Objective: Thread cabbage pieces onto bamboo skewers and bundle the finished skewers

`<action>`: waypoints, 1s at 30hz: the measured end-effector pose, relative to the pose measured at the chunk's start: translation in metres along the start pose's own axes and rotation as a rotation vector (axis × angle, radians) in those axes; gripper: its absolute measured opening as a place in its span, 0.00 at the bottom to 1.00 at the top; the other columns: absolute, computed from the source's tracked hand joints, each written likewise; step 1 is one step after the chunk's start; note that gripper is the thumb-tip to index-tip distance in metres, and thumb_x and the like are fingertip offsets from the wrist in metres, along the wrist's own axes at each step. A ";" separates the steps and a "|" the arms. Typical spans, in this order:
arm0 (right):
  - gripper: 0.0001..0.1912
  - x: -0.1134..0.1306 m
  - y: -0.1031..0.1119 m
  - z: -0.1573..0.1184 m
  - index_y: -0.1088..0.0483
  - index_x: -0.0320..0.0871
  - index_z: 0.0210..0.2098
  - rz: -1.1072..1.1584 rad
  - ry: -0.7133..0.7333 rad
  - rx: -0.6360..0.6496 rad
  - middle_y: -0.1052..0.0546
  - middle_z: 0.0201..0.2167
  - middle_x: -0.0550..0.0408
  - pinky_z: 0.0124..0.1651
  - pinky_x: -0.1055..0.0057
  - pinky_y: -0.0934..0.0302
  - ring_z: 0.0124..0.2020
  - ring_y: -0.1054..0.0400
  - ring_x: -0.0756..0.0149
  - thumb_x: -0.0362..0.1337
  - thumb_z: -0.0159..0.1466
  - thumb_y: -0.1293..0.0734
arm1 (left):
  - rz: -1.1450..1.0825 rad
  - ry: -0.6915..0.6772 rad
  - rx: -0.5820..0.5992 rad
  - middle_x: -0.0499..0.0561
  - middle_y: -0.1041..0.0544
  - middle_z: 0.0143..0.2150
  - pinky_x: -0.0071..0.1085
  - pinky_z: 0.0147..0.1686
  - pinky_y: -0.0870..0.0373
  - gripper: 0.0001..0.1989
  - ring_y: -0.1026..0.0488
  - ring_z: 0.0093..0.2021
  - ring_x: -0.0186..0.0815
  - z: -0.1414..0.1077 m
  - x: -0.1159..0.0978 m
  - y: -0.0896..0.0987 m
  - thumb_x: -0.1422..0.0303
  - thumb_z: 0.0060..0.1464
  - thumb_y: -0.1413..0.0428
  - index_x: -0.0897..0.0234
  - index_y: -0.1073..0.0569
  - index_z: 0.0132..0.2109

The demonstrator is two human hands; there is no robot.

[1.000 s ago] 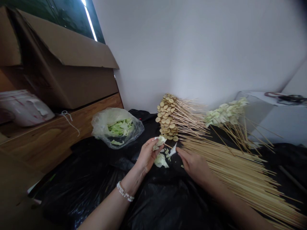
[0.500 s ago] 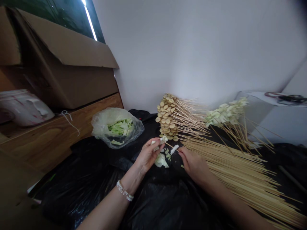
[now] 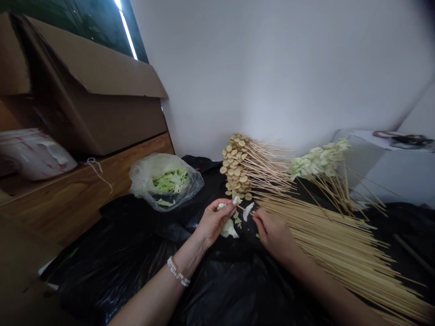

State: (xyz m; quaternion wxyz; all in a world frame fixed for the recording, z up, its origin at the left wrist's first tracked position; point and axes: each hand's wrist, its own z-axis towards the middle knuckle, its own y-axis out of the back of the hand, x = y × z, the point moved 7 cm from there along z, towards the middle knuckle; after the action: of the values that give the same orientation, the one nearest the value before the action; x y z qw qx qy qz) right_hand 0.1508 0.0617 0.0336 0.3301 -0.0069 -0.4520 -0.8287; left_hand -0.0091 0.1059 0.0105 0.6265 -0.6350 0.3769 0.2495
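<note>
Left hand: our left hand (image 3: 215,222) is up over the black plastic sheet (image 3: 238,290), with a string of small white beads (image 3: 178,271) on the wrist.
Left fingers: they are close together and pinch a small pale piece of cabbage (image 3: 237,200) at their tips.
Right hand: our right hand (image 3: 274,236) is just beside the left one, and the two do not touch.
Right fingers: they are pinched together on the thin end of a bamboo skewer (image 3: 245,209).
On the skewer: a white piece of cabbage (image 3: 248,211) sits on it, just past our right fingertips.
Under our hands: a little heap of cabbage bits (image 3: 229,229) lies on the black plastic, between our hands.
Near our left hand: a clear plastic bag (image 3: 166,183) holds cut green cabbage.
Near our right hand: a big pile of bare skewers (image 3: 326,240) lies on the black plastic.
Further up: a stack of round tan slices on skewers (image 3: 236,165) sits beside a bunch of cabbage skewers (image 3: 319,160).
Far left: a brown cardboard box (image 3: 91,108) sits on a wooden board (image 3: 84,192).
</note>
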 end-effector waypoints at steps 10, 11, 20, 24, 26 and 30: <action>0.14 -0.004 -0.011 -0.001 0.36 0.44 0.34 0.088 -0.113 0.149 0.27 0.23 0.56 0.32 0.72 0.44 0.25 0.31 0.66 0.37 0.70 0.49 | 0.089 0.025 0.067 0.51 0.19 0.36 0.26 0.43 0.29 0.14 0.24 0.35 0.30 -0.006 0.006 -0.010 0.71 0.36 0.29 0.68 0.23 0.32; 0.14 -0.004 -0.011 -0.001 0.36 0.44 0.34 0.085 -0.115 0.152 0.27 0.23 0.56 0.32 0.72 0.44 0.25 0.31 0.66 0.38 0.70 0.49 | 0.102 0.036 0.076 0.52 0.19 0.37 0.25 0.41 0.29 0.14 0.24 0.35 0.30 -0.007 0.009 -0.012 0.71 0.36 0.29 0.68 0.23 0.32; 0.14 -0.007 -0.002 0.003 0.32 0.42 0.36 0.040 -0.100 0.043 0.26 0.25 0.55 0.33 0.72 0.43 0.26 0.30 0.66 0.38 0.70 0.47 | 0.006 0.037 0.037 0.57 0.20 0.40 0.34 0.52 0.32 0.09 0.24 0.45 0.39 -0.003 -0.001 -0.009 0.70 0.48 0.36 0.69 0.23 0.37; 0.13 -0.005 0.005 0.004 0.31 0.42 0.37 -0.002 -0.055 -0.023 0.25 0.26 0.55 0.32 0.72 0.44 0.26 0.30 0.67 0.37 0.70 0.46 | -0.178 0.130 -0.028 0.62 0.22 0.43 0.39 0.53 0.32 0.14 0.24 0.47 0.43 0.000 -0.002 -0.002 0.71 0.55 0.50 0.73 0.25 0.44; 0.14 0.000 0.005 0.003 0.30 0.42 0.38 -0.009 -0.009 -0.018 0.24 0.27 0.55 0.32 0.73 0.45 0.27 0.30 0.68 0.37 0.70 0.45 | -0.241 0.159 -0.045 0.64 0.22 0.45 0.41 0.53 0.31 0.17 0.24 0.48 0.43 0.001 -0.001 0.000 0.74 0.54 0.53 0.75 0.26 0.47; 0.15 0.010 0.003 0.001 0.28 0.42 0.39 -0.052 0.078 0.019 0.23 0.31 0.53 0.33 0.73 0.44 0.31 0.29 0.68 0.36 0.71 0.46 | -0.274 0.156 -0.079 0.66 0.24 0.50 0.40 0.53 0.31 0.20 0.26 0.51 0.44 0.002 -0.003 0.002 0.77 0.53 0.54 0.75 0.30 0.52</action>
State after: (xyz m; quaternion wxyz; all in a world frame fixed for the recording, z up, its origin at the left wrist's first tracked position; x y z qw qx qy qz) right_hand 0.1443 0.0563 0.0391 0.3258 0.0403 -0.4464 -0.8324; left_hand -0.0123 0.1081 0.0113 0.5982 -0.7219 0.3242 0.1264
